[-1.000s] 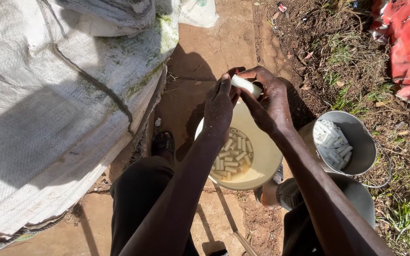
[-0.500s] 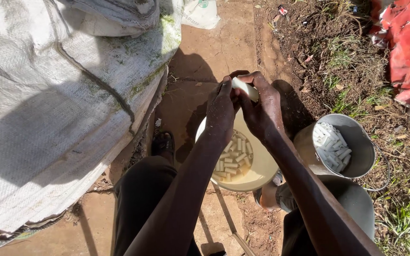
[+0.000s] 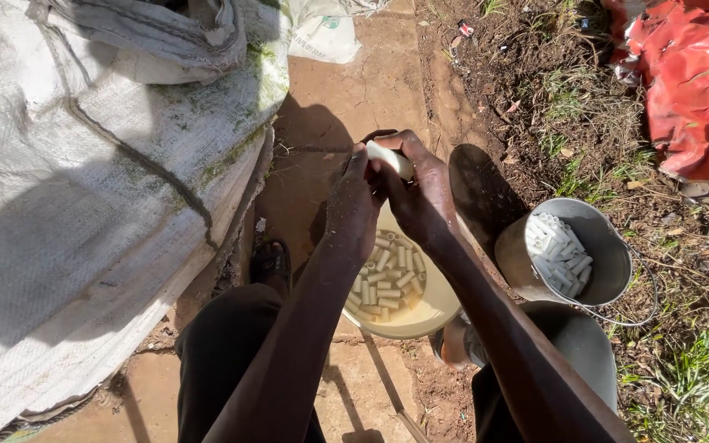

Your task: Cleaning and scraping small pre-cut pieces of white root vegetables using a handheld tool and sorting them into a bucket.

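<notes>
Both my hands meet above a cream plastic bowl [image 3: 432,312] on the ground. My left hand [image 3: 353,205] and my right hand [image 3: 416,197] together grip one short white tube piece [image 3: 391,159], held at the fingertips. The bowl holds several similar short white tube pieces [image 3: 387,275]. A metal bucket [image 3: 609,246] to the right holds more white pieces [image 3: 558,253].
Large grey-white woven sacks [image 3: 100,189] fill the left side. A red sheet [image 3: 691,82] lies at the top right. Dirt and dry grass [image 3: 551,107] spread behind the bucket. A second grey container [image 3: 584,353] sits under my right forearm. My sandalled foot [image 3: 271,261] rests by the sacks.
My hands have closed in together and shifted slightly left, turning the white piece between the fingers. The bowl and bucket stay put.
</notes>
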